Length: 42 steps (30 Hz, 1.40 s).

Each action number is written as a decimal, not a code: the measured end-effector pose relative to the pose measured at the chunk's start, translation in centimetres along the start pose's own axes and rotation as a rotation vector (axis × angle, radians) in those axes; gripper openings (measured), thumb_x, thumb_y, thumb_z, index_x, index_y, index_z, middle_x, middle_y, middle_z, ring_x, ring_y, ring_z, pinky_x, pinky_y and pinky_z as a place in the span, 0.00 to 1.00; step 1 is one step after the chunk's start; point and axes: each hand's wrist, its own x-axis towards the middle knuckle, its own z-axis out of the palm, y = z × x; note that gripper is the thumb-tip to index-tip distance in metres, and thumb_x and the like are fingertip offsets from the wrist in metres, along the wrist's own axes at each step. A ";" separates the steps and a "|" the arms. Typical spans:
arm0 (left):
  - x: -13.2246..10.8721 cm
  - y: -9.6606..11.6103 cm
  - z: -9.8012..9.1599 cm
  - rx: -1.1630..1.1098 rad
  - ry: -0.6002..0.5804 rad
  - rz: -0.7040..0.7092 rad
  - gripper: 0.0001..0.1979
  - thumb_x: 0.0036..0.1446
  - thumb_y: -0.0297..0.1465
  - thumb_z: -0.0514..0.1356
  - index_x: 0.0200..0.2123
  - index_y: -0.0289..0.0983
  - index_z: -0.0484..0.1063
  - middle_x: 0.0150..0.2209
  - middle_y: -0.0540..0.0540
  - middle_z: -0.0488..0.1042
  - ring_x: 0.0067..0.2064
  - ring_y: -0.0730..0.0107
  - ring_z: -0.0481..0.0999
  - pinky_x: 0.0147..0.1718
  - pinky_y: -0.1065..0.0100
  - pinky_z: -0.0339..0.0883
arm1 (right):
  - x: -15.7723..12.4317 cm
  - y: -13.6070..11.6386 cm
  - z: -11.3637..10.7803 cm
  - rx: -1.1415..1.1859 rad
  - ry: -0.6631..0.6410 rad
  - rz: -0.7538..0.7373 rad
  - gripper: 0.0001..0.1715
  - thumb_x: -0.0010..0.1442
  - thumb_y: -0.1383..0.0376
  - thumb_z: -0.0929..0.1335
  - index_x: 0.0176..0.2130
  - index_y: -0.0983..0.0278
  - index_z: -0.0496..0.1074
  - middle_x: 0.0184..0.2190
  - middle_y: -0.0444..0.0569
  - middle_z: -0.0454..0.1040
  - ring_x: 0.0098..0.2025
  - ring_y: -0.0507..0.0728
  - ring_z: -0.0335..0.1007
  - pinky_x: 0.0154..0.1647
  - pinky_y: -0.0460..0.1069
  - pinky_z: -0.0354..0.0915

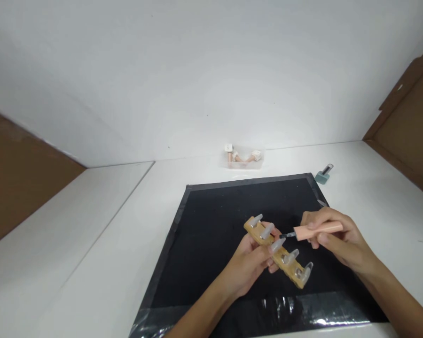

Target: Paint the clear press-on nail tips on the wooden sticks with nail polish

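While your left hand (245, 270) grips the strip (278, 257) near its middle, thumb on the near side and fingers around the far side, your right hand (350, 246) pinches the brush (319, 231) by its pink handle. The strip is raised over the mat (197, 244), between its left and right edges, carrying five clear nails (267, 231). The brush's dark tip is right by the middle nail; I cannot tell whether they touch. The strip looks light and stiff, so hold its long edges, thumb clear of the nails, which are probably smooth, thin and easily knocked askew. Take the brush by its handle, likely light and slick.
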 end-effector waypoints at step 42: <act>-0.1 0.3 0.3 -0.019 -0.014 0.102 0.15 0.41 0.31 0.70 0.30 0.36 0.67 0.28 0.53 0.67 0.21 0.83 0.61 0.20 0.73 0.52 | 0.3 -1.1 1.0 -0.364 0.009 -0.283 0.13 0.60 0.72 0.66 0.43 0.57 0.69 0.29 0.45 0.69 0.30 0.54 0.66 0.29 0.49 0.65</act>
